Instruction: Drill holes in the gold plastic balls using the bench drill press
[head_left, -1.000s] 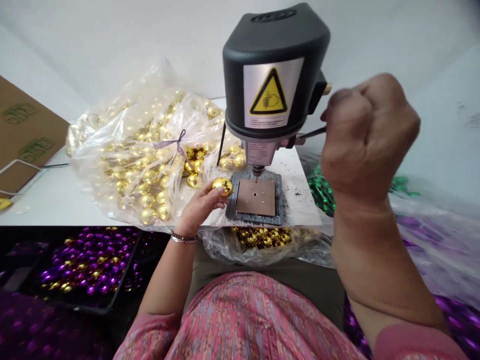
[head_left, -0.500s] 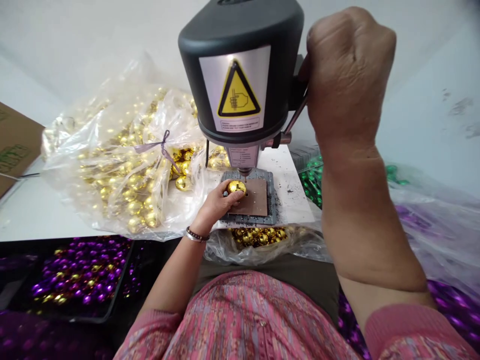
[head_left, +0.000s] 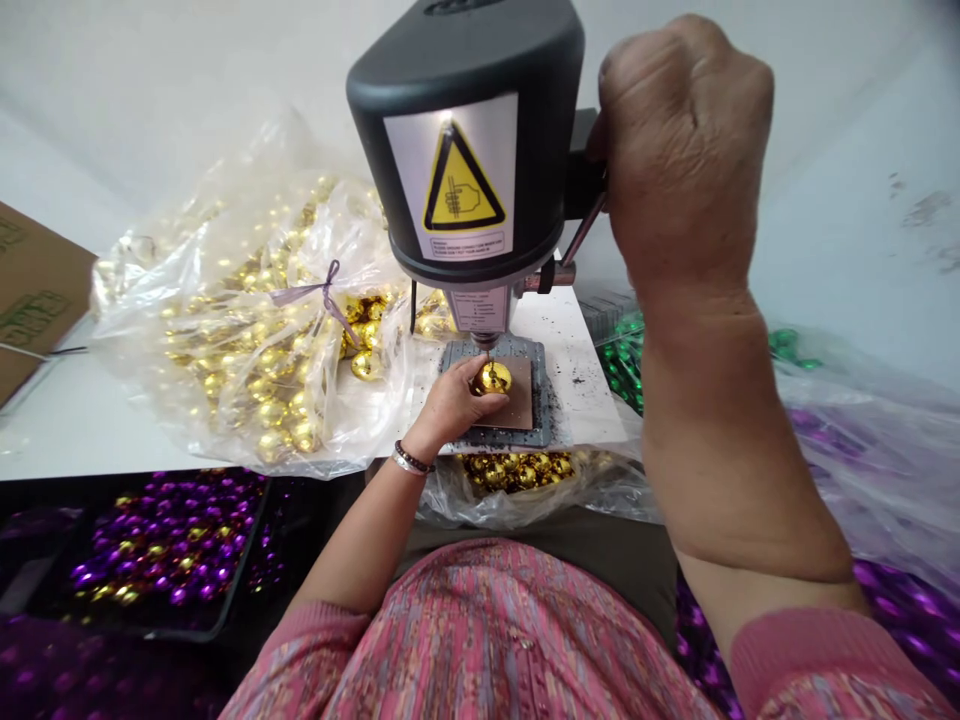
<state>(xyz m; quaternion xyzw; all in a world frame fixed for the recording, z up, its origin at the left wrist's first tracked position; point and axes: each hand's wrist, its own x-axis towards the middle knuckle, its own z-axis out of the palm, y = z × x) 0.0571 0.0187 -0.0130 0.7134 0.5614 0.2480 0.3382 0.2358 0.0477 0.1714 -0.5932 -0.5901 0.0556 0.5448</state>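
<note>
Between the thumb and fingers of my left hand (head_left: pixel 459 402) is a shiny gold ball (head_left: pixel 496 378). It sits over a brown board (head_left: pixel 519 405) on the grey base of a small drill press (head_left: pixel 469 140). The thin drill bit (head_left: pixel 491 356) comes down right at the top of the ball; whether it has entered the ball I cannot tell. Up at the right side of the machine, my right hand (head_left: pixel 686 150) is closed around the press's lever (head_left: pixel 583 232); its grip end is hidden in the fist.
A clear bag of gold balls (head_left: pixel 255 330) fills the table's left side. Another bag of gold balls (head_left: pixel 517 472) hangs at the front edge. Purple and gold balls lie in a black tray (head_left: pixel 221 620) at lower left. Green balls (head_left: pixel 622 365) and a cardboard box (head_left: pixel 37 295) flank the table.
My left hand has moved the gold ball right, from the board's left part to beneath the drill bit. My right hand stays on the lever; the view has shifted slightly.
</note>
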